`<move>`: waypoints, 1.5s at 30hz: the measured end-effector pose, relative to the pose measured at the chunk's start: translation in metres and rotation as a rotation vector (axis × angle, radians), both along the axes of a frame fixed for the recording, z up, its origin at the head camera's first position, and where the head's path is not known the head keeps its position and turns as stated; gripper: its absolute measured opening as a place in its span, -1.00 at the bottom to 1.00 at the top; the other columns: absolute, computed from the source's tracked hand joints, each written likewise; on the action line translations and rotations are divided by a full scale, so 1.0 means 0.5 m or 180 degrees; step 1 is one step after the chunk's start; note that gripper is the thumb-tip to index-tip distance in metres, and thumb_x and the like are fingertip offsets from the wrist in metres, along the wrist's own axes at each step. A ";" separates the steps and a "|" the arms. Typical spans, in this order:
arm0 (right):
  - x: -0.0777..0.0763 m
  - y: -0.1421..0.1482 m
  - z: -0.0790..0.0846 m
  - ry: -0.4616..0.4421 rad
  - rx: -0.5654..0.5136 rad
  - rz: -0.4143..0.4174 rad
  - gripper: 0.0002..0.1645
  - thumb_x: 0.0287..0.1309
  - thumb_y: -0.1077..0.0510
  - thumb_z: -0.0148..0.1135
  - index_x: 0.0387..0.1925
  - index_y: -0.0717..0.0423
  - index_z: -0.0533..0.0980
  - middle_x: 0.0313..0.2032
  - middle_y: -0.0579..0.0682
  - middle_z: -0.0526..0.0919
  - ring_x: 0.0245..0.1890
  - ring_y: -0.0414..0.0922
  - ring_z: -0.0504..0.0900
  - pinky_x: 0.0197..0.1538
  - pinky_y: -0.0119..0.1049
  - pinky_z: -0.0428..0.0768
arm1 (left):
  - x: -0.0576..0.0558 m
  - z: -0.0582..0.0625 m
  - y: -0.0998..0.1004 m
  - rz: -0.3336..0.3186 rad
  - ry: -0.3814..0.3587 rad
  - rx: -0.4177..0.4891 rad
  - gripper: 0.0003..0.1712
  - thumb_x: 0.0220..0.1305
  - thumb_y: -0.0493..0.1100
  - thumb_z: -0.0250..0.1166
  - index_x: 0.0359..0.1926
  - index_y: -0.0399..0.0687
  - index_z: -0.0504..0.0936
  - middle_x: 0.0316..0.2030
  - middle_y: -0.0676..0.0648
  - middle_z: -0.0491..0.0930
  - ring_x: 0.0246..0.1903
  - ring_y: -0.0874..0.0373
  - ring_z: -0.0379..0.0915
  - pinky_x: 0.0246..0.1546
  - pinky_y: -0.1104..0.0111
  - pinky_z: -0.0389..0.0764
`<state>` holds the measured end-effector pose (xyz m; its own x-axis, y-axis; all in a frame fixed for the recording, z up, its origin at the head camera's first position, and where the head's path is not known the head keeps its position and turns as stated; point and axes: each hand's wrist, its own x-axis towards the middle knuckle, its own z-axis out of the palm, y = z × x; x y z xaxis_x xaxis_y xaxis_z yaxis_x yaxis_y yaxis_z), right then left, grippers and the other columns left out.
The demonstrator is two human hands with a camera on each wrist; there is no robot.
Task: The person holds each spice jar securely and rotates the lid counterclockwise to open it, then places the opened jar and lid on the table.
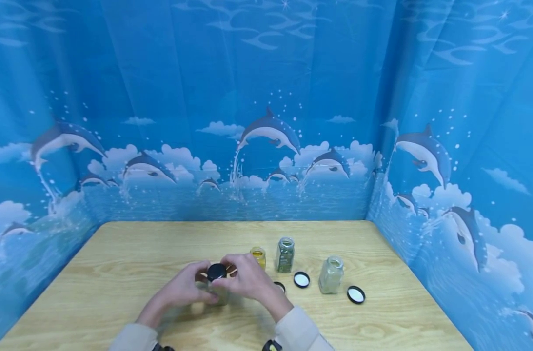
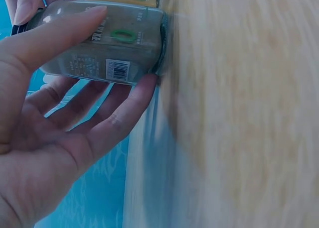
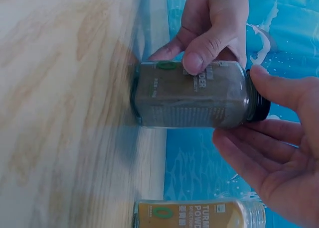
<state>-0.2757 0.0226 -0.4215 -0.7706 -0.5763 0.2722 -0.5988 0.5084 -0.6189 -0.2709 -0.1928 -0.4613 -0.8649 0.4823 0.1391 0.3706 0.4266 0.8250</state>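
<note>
A square glass spice jar [image 3: 164, 96] of grey-brown powder stands upright on the wooden table in front of me. Its black lid [image 1: 216, 271] is on. My left hand [image 1: 183, 286] holds the jar's body, the thumb across the label and fingers round the other side, as the left wrist view shows. At the top, my right hand [image 1: 250, 279] grips the lid between thumb and fingers. Just beyond the right hand is an uncapped jar of yellow turmeric powder [image 1: 258, 255], partly hidden by that hand; its label reads in the right wrist view.
An open jar with dark green contents [image 1: 285, 256] stands farther back, and an open pale jar [image 1: 331, 277] is to the right. Two black lids, one in the middle [image 1: 301, 280] and one at right [image 1: 356, 295], lie white side up. A third lid [image 1: 281, 286] peeks out behind my right wrist.
</note>
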 end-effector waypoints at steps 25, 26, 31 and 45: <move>-0.004 -0.005 -0.011 0.0071 -0.0235 0.0098 -0.67 0.13 0.18 0.50 -0.05 0.15 0.70 -0.13 0.08 0.83 -0.15 -0.24 0.77 -0.09 -0.60 0.70 | 0.000 -0.002 0.007 0.0376 0.0017 -0.0063 -0.46 -0.19 -0.14 0.67 -0.09 -0.03 0.70 -0.12 -0.04 0.74 -0.09 0.07 0.63 0.01 0.09 0.62; -0.005 -0.004 -0.010 0.0036 -0.0244 0.0116 -0.67 0.14 0.19 0.50 -0.04 0.15 0.70 -0.12 0.08 0.82 -0.15 -0.24 0.76 -0.07 -0.59 0.71 | 0.000 -0.001 0.007 0.0367 0.0020 -0.0066 -0.46 -0.18 -0.14 0.67 -0.09 -0.03 0.70 -0.11 -0.04 0.75 -0.09 0.07 0.63 0.01 0.08 0.62; -0.009 0.006 -0.009 -0.0133 -0.0166 0.0200 -0.63 0.17 0.22 0.46 0.04 0.15 0.68 -0.05 0.08 0.79 -0.08 -0.22 0.73 -0.04 -0.57 0.71 | 0.003 0.002 0.011 0.0271 0.0056 -0.0054 -0.41 -0.17 -0.16 0.66 -0.01 -0.08 0.70 -0.07 -0.08 0.75 -0.09 0.08 0.63 0.01 0.05 0.64; -0.003 0.001 -0.032 -0.0603 -0.0486 -0.0114 -0.42 0.15 -0.08 0.51 0.07 0.14 0.54 -0.01 0.12 0.73 -0.12 -0.09 0.78 -0.12 -0.54 0.72 | -0.002 -0.007 0.004 0.0257 -0.0119 0.0037 -0.41 -0.07 -0.13 0.63 0.01 -0.09 0.60 -0.03 -0.11 0.66 -0.03 0.03 0.57 0.06 0.11 0.61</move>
<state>-0.2771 0.0233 -0.4378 -0.8354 -0.5109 0.2027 -0.4480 0.4192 -0.7897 -0.2717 -0.1910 -0.4649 -0.9056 0.4093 0.1110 0.3041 0.4442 0.8427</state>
